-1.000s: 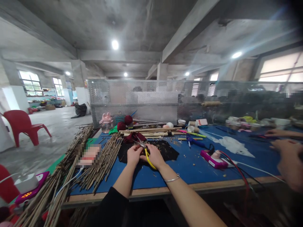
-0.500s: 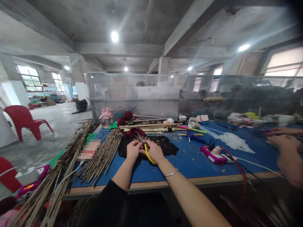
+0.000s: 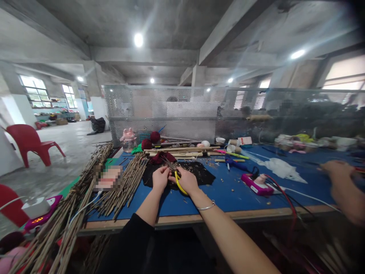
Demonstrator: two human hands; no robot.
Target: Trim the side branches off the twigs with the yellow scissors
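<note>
My right hand [image 3: 186,181] is closed on yellow-handled pliers or scissors [image 3: 179,185], whose metal jaws point up and to the left. Close beside it, my left hand [image 3: 161,178] pinches something too small to make out near the jaws. Both hands are over a black cloth [image 3: 203,173] strewn with light shavings. Dark red material [image 3: 162,158] lies just beyond the fingertips. On the left of the blue table [image 3: 225,203] is a spread of thin brown sticks [image 3: 129,182].
Beyond the cloth lie pale sticks [image 3: 182,155], dark red yarn balls [image 3: 155,137] and a blue glue gun [image 3: 236,164]. A magenta power strip [image 3: 256,185] with cables sits to the right, near white plastic [image 3: 281,169]. Another person's hand [image 3: 338,171] works at far right.
The view has shifted slightly. My hands keep nearly the same pose around the tool. At far right, the other person's hands have moved, and one is now mostly blurred or out of sight.
</note>
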